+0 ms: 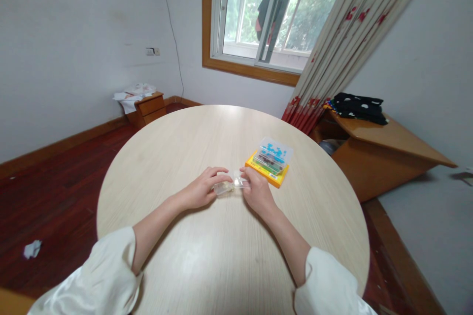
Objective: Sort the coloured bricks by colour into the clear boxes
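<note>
A small clear plastic box (241, 183) is held between my two hands, low over the middle of the round table (221, 133). My left hand (199, 189) has its fingers curled over the box's left part, and my right hand (257, 191) grips the right part. The two parts look spread apart like an open lid and base; small pale bits show near the join, too small to name. Just beyond my right hand lies a yellow flat box (275, 181). On top of it rests a clear case (278, 150) with blue, dark and green contents.
A small wooden cabinet (150, 108) with papers and bags stands at the back left. To the right is a tilted wooden cabinet (384, 145) with black cloth (360, 107) on it. Behind are a window and a long curtain (343, 34). Crumpled paper (32, 249) lies on the floor.
</note>
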`<state>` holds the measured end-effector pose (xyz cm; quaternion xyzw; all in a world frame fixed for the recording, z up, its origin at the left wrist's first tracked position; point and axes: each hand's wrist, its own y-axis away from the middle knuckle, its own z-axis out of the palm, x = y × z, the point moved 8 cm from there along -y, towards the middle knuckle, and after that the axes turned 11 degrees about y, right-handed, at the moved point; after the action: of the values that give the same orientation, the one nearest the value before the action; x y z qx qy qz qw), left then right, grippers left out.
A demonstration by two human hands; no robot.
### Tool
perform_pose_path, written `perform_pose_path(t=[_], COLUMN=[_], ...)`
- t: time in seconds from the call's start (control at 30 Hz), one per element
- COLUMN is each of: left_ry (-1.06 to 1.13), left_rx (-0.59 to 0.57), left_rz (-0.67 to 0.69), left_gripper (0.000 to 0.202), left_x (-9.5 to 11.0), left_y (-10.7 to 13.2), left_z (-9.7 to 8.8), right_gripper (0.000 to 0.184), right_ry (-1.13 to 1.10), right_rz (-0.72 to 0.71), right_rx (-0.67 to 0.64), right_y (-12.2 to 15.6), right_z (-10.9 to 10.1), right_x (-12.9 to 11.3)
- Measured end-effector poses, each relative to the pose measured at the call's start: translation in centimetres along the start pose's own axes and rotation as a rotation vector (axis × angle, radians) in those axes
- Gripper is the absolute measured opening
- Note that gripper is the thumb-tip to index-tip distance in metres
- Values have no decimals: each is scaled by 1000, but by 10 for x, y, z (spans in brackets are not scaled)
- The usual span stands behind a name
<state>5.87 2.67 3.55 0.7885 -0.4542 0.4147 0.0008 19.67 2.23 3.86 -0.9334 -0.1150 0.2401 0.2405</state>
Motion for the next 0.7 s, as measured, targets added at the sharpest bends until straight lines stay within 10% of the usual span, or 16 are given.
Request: perform_pose_path(t=[0.7], left_ry=[335], left_rx=[287], left_rz=[-170], left_gripper=[52], left_x=[-20], left_y=[-1], left_z=[-25], right_gripper=[29], right_ry=[-50], right_rz=[-85], right_rx=[69], right_y=[1], right_z=[-9], right_x=[-16])
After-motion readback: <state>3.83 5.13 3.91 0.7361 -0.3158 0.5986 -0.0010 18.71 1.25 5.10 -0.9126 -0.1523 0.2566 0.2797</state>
